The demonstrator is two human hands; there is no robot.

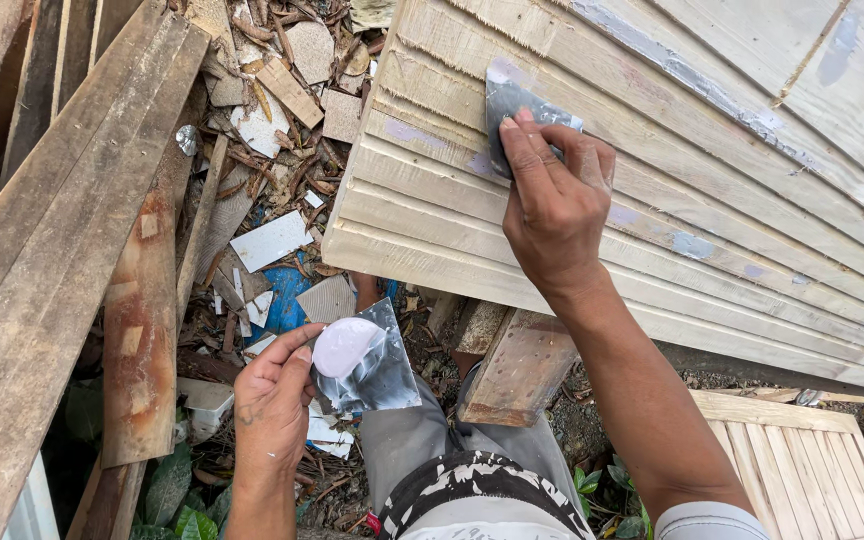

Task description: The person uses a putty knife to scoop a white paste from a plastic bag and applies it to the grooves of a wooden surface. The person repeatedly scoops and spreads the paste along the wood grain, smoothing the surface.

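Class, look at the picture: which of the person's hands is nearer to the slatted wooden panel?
The right hand: it rests on the slatted wooden panel, pressing a small grey scraper against the slats. The left hand is off the panel, below its lower left corner, holding a metal plate with pale putty.

Tight squeeze between panel and planks

My right hand slides freely over the slatted panel; left, stacked planks and a scrap pile crowd me.

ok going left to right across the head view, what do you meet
weathered planks → left hand → metal sheet with a lump of pale putty → right hand pressing a scraper on the slatted wooden panel
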